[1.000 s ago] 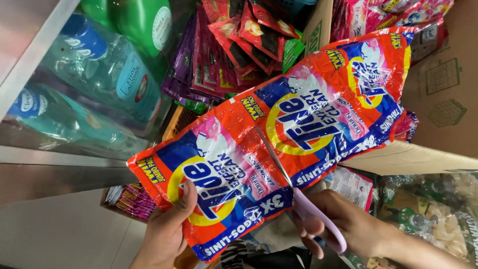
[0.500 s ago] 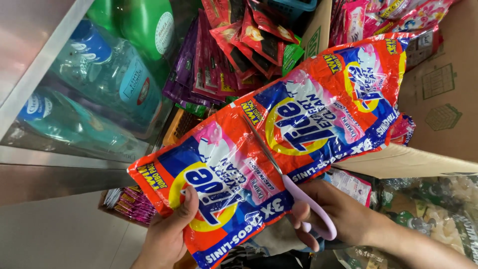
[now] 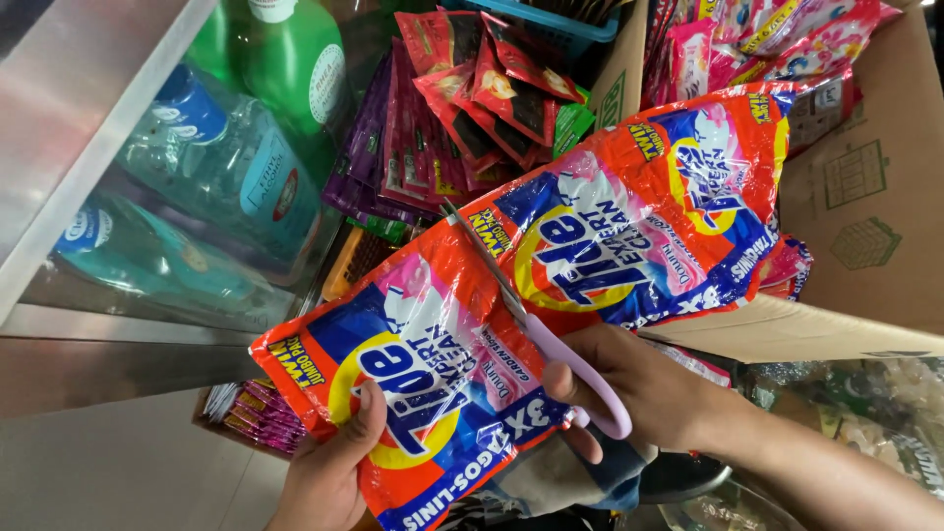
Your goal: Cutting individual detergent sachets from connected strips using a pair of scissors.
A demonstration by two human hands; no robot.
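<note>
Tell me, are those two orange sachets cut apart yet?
Not yet. The scissors lie across the seam, and the orange sachets look joined there.

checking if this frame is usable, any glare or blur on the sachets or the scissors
Head view: the orange sachet strip is sharp, with patches of white glare on its crinkled foil; the scissors are crisp, lilac handle in the right hand; the left hand is slightly soft at the bottom edge; the steel shelf at left is blurred and washed out; the box is evenly lit.
</note>
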